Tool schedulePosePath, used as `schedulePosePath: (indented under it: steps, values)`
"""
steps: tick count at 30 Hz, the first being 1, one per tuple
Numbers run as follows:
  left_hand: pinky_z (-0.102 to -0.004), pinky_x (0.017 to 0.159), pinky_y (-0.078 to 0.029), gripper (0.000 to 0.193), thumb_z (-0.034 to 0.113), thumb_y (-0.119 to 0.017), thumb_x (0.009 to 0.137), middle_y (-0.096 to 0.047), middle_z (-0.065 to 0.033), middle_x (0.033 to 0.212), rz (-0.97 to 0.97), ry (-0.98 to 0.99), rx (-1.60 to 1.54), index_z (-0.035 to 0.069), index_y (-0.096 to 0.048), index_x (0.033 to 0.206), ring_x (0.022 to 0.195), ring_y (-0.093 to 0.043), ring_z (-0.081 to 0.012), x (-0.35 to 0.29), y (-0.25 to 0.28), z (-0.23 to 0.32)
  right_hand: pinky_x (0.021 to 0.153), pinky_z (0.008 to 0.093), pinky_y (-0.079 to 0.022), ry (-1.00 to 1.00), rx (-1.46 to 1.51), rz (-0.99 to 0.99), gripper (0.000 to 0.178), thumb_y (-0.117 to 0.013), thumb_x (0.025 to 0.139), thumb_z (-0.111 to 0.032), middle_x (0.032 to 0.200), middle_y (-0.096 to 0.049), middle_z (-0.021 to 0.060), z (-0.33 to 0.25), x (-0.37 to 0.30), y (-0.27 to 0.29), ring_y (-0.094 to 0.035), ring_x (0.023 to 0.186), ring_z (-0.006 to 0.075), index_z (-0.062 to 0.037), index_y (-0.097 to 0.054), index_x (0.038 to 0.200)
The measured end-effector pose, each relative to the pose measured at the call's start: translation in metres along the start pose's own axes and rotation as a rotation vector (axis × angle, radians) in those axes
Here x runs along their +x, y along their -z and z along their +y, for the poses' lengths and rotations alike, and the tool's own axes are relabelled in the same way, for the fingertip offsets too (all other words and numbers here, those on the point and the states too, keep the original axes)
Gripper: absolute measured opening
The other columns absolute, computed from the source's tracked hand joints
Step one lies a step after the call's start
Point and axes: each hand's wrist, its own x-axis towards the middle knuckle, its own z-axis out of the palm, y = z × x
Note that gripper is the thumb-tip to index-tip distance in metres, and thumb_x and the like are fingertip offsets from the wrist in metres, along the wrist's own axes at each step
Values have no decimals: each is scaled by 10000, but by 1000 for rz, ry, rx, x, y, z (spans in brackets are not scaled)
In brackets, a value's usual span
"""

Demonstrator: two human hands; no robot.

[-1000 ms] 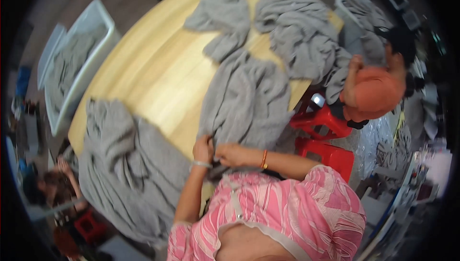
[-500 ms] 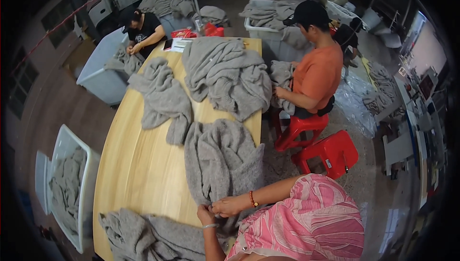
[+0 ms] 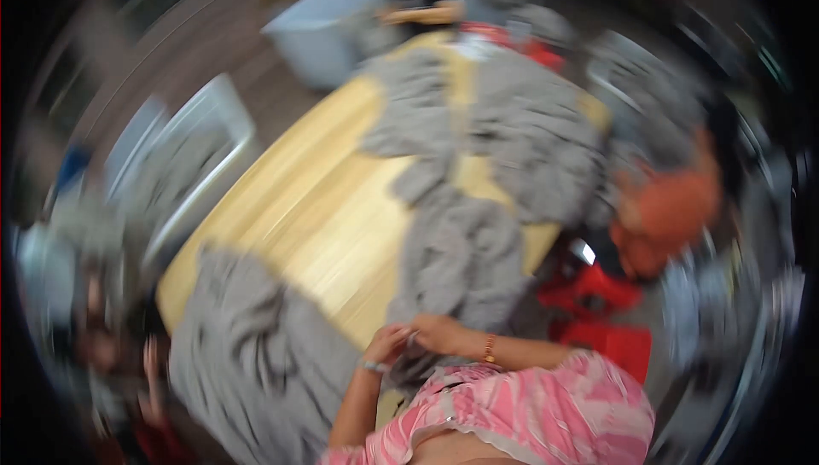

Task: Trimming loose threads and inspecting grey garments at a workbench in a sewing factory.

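Note:
The picture is smeared by motion. My left hand (image 3: 387,345) and my right hand (image 3: 436,334) meet at the table's near edge, fingers closed in a pinch on the near end of a grey knit garment (image 3: 461,252). The fine detail between the fingertips is too blurred to make out. This garment spreads away from me over the wooden table (image 3: 299,226), its lower part hanging by my lap. Close to my left forearm lies another grey knit garment (image 3: 256,345), heaped and folded.
Farther up the table are a grey garment (image 3: 409,107) and a larger grey pile (image 3: 542,141). Red stools (image 3: 610,341) and a person in orange (image 3: 674,209) are at the right. White bins (image 3: 213,115) stand left; another person (image 3: 422,8) sits at the far end.
The whole view has swung leftward, so the table and piles appear farther right and tilted. People and bins at the left edge have come into view. My hands remain together at the garment.

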Motion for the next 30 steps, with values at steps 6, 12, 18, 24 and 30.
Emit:
schedulePosePath:
  steps: [6,12,18,24,30]
  values:
    - [-222,560,-414,106,186,-628,829,-603,6,740,-65,-101,-270,81,-620,836,646,-539,-90,26,8,-48,677,397,-481,279,49,43,185,-596,743,-55,834,-603,170,1,3,32,-592,764,341,-31,-598,926]
    - [-304,484,-373,57,132,-618,783,-579,0,660,216,-160,-446,100,-623,737,559,-502,-112,23,-37,-45,646,369,-483,401,55,-174,193,-612,731,-42,802,-611,172,8,11,52,-608,721,307,1,-621,919]
    - [-286,517,-399,67,135,-616,770,-594,-16,682,333,-236,-341,72,-632,786,619,-540,-129,17,-48,-57,640,349,-493,473,-39,-307,203,-618,726,-63,795,-632,187,13,29,57,-626,693,279,27,-638,907]
    - [-313,754,-472,258,146,-638,712,-631,-99,833,763,-675,304,-10,-585,911,809,-598,-184,7,-83,-60,625,364,-490,443,-47,-364,215,-617,691,-82,751,-629,203,25,41,59,-622,659,303,35,-655,868]
    - [-402,698,-463,165,147,-593,729,-601,-187,790,916,-672,640,7,-586,818,784,-579,-367,14,-87,-64,607,381,-486,382,-104,-440,198,-620,686,-109,710,-626,210,17,30,62,-624,632,326,42,-660,808]
